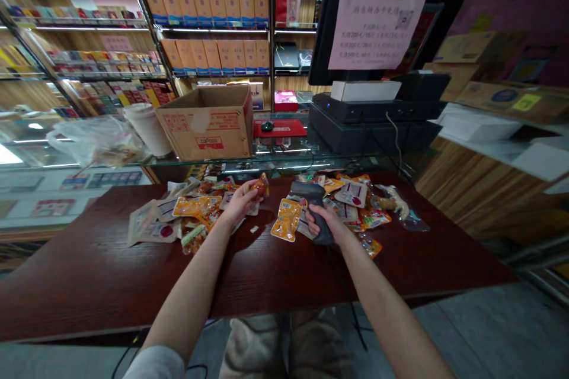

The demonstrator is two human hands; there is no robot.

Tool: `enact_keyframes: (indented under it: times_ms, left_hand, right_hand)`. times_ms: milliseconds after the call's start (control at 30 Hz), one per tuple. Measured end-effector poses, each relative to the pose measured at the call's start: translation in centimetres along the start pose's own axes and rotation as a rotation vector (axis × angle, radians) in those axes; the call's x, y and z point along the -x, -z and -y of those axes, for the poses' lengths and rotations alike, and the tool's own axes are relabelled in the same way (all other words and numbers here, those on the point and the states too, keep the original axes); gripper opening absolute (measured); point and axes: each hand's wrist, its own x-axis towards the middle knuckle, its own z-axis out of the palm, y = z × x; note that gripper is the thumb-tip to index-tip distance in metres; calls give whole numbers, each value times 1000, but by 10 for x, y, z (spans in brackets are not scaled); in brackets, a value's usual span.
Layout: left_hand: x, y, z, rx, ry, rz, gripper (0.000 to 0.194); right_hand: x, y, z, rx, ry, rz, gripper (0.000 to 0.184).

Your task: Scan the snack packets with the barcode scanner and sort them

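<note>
My left hand [240, 202] is closed on a small snack packet [262, 187] with reddish-brown food inside, held up over the table. In my right hand [323, 222] is a dark grey barcode scanner [308, 190], its head pointing left and its cable hanging off the table's front edge. An orange snack packet [286, 220] lies just left of the scanner. Around my left wrist spreads a pile of packets, among them a yellow-orange one [198, 206] and a pale one [153, 225]. Another pile of snack packets [353, 194] lies behind and right of my right hand.
The dark red wooden table [89, 272] meets a glass counter holding an open cardboard box [208, 130], a white cup [147, 129], a plastic bag [95, 139] and a mouse [267, 126]. A cash register with a monitor [322, 41] stands back right. Stocked shelves line the wall.
</note>
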Motion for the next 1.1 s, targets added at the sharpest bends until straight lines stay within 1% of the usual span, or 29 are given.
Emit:
enact_keyframes:
  times_ms: [100,333,433,567,633,700,767,800,867,900,967,1067,1100]
  left_hand:
    - [-1,-2,2,-45,-7,28,57]
    - [-3,-2,8,-211,-56,69,59]
    - [-1,-2,6,-289,-81,91,58]
    - [1,-6,-2,-425,-135,106,53]
    - [1,-9,-7,-618,-216,56,49]
    - [3,-10,-11,-928,-327,-51,49]
    - [8,-11,-17,-1275,-394,-165,52]
    - [10,-10,-19,-1426,-389,-210,52]
    - [15,-9,-24,-1641,-303,-271,49]
    - [17,-8,-26,-1701,-244,-289,47]
    - [20,-6,-27,-1743,-157,-313,46]
    - [20,-6,-22,-1711,-127,-320,42]
    - [20,-6,-20,-1701,-134,-312,45]
  right_hand:
    - [-1,0,-4,7,6,19,36]
    - [-2,0,-6,-6,-12,55,34]
    - [-1,-1,-5,-4,-29,74,34]
    - [0,-2,-4,-16,-21,63,33]
    - [1,-2,-3,-21,-16,53,33]
    - [1,-2,-1,-31,-15,38,35]
    - [2,-3,2,-49,-10,16,36]
    - [3,-3,4,-58,-5,2,36]
    - [3,-3,7,-70,9,-31,36]
    - [3,-2,9,-75,21,-48,36]
    - [4,-1,11,-88,45,-75,36]
    - [3,3,12,-101,68,-97,37]
    - [3,4,13,-100,74,-103,37]
